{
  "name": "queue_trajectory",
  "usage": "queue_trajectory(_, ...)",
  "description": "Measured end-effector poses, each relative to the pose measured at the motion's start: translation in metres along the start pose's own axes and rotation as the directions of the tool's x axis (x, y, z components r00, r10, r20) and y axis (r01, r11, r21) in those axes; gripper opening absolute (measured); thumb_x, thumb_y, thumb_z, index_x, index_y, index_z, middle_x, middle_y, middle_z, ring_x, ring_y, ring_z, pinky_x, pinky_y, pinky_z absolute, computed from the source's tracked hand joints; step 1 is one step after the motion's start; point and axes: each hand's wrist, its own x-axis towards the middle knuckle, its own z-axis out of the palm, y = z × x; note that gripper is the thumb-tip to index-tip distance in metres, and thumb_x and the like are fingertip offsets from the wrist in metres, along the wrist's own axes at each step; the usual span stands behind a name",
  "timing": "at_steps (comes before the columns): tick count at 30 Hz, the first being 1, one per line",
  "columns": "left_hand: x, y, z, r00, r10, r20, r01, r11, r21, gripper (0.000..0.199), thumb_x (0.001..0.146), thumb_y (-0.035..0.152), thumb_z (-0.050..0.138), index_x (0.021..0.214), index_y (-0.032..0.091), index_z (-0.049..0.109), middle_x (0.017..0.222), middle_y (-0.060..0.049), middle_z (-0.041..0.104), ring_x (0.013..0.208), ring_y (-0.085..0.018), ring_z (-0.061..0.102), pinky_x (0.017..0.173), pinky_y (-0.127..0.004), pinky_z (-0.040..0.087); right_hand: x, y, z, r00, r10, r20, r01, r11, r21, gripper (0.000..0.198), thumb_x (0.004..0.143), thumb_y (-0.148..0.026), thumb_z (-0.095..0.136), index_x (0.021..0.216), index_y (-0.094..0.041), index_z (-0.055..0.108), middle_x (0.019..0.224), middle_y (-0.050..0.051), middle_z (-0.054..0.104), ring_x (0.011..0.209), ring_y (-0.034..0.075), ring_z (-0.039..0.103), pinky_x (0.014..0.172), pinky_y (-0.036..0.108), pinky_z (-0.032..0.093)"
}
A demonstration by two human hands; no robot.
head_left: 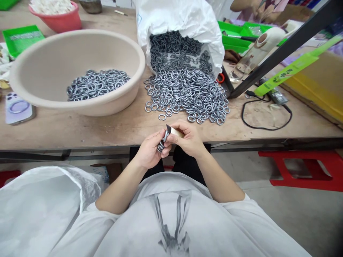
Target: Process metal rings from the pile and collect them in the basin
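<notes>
My left hand (151,150) is closed on a few grey rings (161,145), just off the table's front edge. In my right hand (189,139) is a small knife (175,132) with a dark slanted blade and a pale handle. Its blade is right by the topmost ring; whether they touch I cannot tell. Beyond my hands, a heap of the same grey rings (184,92) spills out of a white sack (179,16) onto the table. More rings (98,85) lie inside a large beige basin (118,105) on the left.
A phone (20,109) lies left of the basin. Behind it are a green tray (23,39) and a red bowl (57,18). A dark metal bar (284,50) slants across the right, near a black cable (264,128). Below right is a red stool (302,167); another person sits far right.
</notes>
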Motion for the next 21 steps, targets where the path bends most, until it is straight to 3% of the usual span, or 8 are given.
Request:
queue_trajectory(3,0.002,-0.004,-0.003,0.999,-0.011,-0.031,0.014,0.995,0.100,0.051,0.080,0.065,0.064,0.072,0.015,0.055,0.059,0.002,0.050,0.042,-0.006,0.043,0.037,-0.018,0.025,0.000,-0.001,-0.004,0.999,0.040,-0.005,-0.040,0.999,0.011,0.034,0.081,-0.054,0.072,0.082,-0.020,0.065,0.078,0.001,0.061,0.075,0.016,0.060,0.071,0.030,0.049)
queue_trajectory(7,0.005,-0.006,-0.006,0.999,-0.031,-0.011,0.032,0.985,0.170,0.069,0.076,0.083,0.048,0.075,0.015,0.059,0.060,0.001,0.052,0.041,-0.005,0.040,0.035,-0.018,0.023,-0.002,-0.002,-0.009,0.995,0.081,0.053,-0.086,0.991,0.101,0.030,0.083,-0.049,0.072,0.083,-0.021,0.062,0.074,-0.001,0.059,0.063,0.014,0.060,0.060,0.028,0.048)
queue_trajectory(11,0.003,-0.003,-0.006,1.000,-0.005,0.010,0.003,0.981,0.193,0.057,0.079,0.071,0.059,0.075,0.014,0.059,0.062,0.000,0.056,0.042,-0.005,0.042,0.035,-0.017,0.023,-0.002,-0.003,-0.013,0.996,-0.032,0.083,0.026,0.997,0.074,0.027,0.086,-0.046,0.070,0.081,-0.020,0.061,0.074,-0.001,0.057,0.064,0.013,0.058,0.065,0.028,0.046)
queue_trajectory(15,0.000,0.000,-0.004,0.993,-0.088,0.079,0.076,0.988,0.137,0.043,0.075,0.054,0.075,0.079,0.014,0.058,0.064,0.002,0.055,0.041,-0.003,0.039,0.036,-0.016,0.021,0.000,0.000,-0.016,0.984,-0.172,0.036,0.174,0.983,-0.057,0.030,0.089,-0.049,0.066,0.083,-0.019,0.064,0.076,0.000,0.056,0.073,0.014,0.055,0.070,0.029,0.042)
queue_trajectory(18,0.000,0.000,-0.002,0.998,-0.044,0.054,0.036,0.990,0.138,0.042,0.074,0.050,0.077,0.079,0.014,0.057,0.065,0.003,0.052,0.042,-0.002,0.039,0.036,-0.015,0.019,-0.002,0.005,-0.015,0.987,-0.151,0.047,0.150,0.989,0.016,0.031,0.087,-0.050,0.067,0.092,-0.020,0.066,0.081,0.001,0.058,0.073,0.013,0.055,0.069,0.028,0.042)
queue_trajectory(21,0.001,-0.001,0.000,0.998,0.061,-0.009,-0.058,0.984,0.167,0.042,0.075,0.049,0.078,0.075,0.014,0.055,0.064,0.004,0.050,0.041,-0.002,0.038,0.036,-0.015,0.020,-0.004,0.010,-0.011,0.995,-0.099,0.012,0.098,0.994,0.044,0.035,0.078,-0.049,0.077,0.094,-0.020,0.067,0.083,0.001,0.059,0.074,0.014,0.055,0.065,0.027,0.042)
